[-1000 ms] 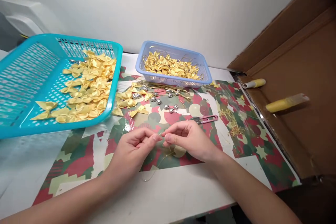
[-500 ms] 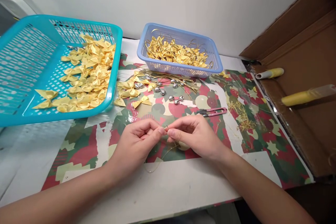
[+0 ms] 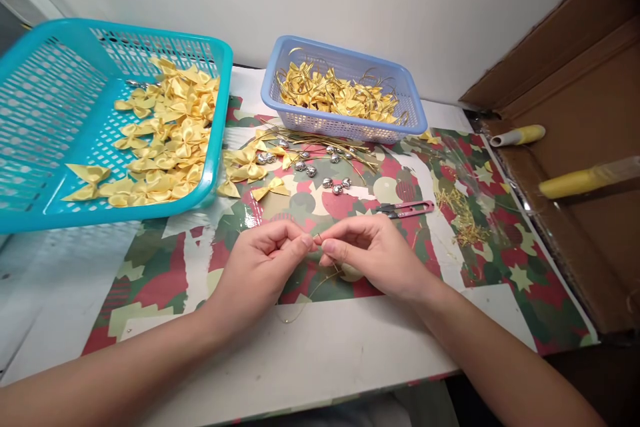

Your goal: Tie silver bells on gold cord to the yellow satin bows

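Note:
Above the front part of the table, my left hand (image 3: 273, 260) and my right hand (image 3: 373, 250) meet fingertip to fingertip. Both are closed in a pinch on a thin gold cord (image 3: 311, 293), whose loose length curves down below them toward the white table edge. The small piece right between the fingertips is mostly hidden. Pink thread snips (image 3: 413, 209) lie just beyond my right hand. Several silver jingle bells (image 3: 337, 185) rest farther back, and loose yellow ribbon bows (image 3: 270, 189) lie beyond my left hand.
A turquoise basket (image 3: 220, 127) of yellow bows stands at the left. Behind the bells is a blue basket (image 3: 345, 121) of bows with gold cords. Cut gold cords (image 3: 330, 141) lie before it. Gold scraps (image 3: 467, 230) and a cardboard wall (image 3: 580, 107) with yellow-wrapped tubes (image 3: 520, 136) are at right.
The view has shifted slightly, so the baskets sit a little higher. Both hands keep their pinch on the cord, with only tiny finger movement.

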A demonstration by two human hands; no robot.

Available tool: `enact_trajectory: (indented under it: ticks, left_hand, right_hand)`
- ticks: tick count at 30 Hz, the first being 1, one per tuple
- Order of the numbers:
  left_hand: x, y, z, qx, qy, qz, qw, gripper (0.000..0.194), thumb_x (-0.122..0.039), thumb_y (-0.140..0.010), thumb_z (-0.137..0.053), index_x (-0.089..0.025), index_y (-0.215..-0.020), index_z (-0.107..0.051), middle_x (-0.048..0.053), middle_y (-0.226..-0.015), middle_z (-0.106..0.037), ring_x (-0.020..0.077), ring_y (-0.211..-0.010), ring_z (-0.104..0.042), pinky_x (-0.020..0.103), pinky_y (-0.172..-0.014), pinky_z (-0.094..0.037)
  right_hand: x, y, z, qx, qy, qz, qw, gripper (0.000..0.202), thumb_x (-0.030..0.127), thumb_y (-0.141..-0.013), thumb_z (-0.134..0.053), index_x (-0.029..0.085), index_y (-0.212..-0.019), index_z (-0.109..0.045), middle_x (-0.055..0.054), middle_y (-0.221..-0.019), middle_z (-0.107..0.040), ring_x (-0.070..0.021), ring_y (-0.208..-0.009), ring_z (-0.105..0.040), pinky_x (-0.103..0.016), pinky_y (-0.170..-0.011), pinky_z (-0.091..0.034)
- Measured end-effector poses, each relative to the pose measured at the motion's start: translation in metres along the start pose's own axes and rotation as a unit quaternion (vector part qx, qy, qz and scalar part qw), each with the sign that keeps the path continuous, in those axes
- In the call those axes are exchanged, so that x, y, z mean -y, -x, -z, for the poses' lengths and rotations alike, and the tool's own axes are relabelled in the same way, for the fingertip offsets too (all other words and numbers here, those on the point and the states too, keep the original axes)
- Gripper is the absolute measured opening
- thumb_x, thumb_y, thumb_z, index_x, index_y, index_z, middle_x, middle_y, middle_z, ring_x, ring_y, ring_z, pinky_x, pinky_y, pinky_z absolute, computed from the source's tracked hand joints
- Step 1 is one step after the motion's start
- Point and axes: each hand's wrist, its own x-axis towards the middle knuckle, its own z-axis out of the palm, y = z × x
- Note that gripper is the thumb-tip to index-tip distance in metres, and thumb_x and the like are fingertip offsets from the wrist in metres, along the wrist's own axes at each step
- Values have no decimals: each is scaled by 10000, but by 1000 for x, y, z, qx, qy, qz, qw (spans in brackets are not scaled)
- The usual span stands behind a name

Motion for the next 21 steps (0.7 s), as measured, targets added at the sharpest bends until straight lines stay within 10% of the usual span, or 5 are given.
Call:
enact_trajectory:
  ticks: [21]
  left_hand:
    - [-2,-1,-1,-12,-11,-1,1000,281,-386,-737,-596,-164,-567,-566,-46,-456,-404,73,-437,-324,183,-408,-246]
  right_hand:
    - [-1,0,1,5,3,-11,1000,259,396,-759,-726,145,-825,-745,-43,-670,-706,-107,-546,-607,-227,-515,-482]
